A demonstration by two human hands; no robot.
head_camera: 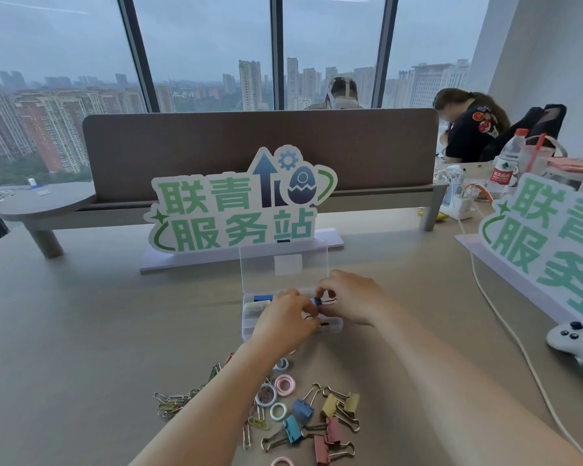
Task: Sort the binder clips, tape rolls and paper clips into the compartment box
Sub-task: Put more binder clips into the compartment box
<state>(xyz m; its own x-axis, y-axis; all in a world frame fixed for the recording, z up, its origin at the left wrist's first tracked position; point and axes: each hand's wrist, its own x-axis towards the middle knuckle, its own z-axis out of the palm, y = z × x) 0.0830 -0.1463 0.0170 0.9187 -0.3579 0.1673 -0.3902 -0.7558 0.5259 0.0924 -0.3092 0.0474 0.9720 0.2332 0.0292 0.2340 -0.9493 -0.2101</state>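
A clear compartment box [334, 326] stands open on the table, its lid [283, 260] tilted up behind it. Over the box, my left hand [283, 319] and my right hand [350, 297] meet on a blue binder clip [316, 301] with black wire handles; both pinch it. Something blue [262, 298] lies in a back compartment. In front of the box lie several pastel binder clips [330, 428], small tape rolls [285, 385] and loose paper clips [170, 403]. My left forearm hides part of the pile.
A green-lettered sign [236, 210] on a white base stands right behind the box. A second sign [552, 250] is at the right, with a white cable [505, 327] and a plush toy [576, 341]. A desk divider [260, 153] runs across the back; other people sit beyond it.
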